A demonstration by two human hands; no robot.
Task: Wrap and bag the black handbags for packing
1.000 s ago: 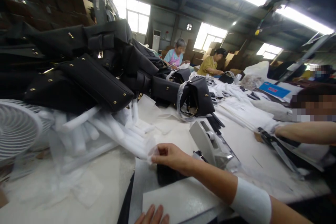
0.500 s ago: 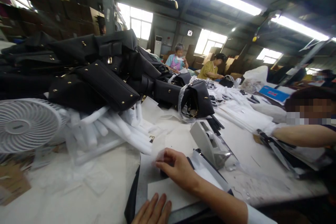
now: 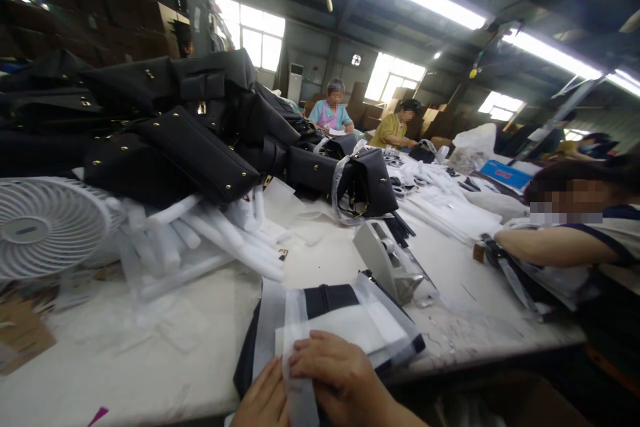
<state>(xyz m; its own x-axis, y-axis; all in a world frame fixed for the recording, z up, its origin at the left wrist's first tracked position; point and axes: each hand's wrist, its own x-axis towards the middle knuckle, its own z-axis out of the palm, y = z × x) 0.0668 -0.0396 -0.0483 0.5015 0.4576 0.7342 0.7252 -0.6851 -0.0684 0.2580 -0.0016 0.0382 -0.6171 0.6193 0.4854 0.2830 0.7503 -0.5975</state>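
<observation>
A flat black bag piece (image 3: 330, 299) wrapped in white foam sheet (image 3: 345, 328) lies at the table's near edge. My right hand (image 3: 336, 373) rests on its near end, fingers curled round a thin strip of white foam (image 3: 299, 380) that runs up over the piece. My left hand (image 3: 265, 401) lies flat beside it, fingers together, pressing the foam down. Only part of each hand shows at the frame's bottom.
A grey tape dispenser (image 3: 387, 260) stands just beyond the piece. White foam rolls (image 3: 210, 240) and a heap of black bags (image 3: 190, 127) fill the left. A white fan (image 3: 50, 227) sits far left. A co-worker (image 3: 575, 240) leans in at right; two people sit far back.
My right hand drew back from the foam rolls to the near edge, bringing a foam strip over the piece. My left hand moved up next to it. The camera tilted down slightly.
</observation>
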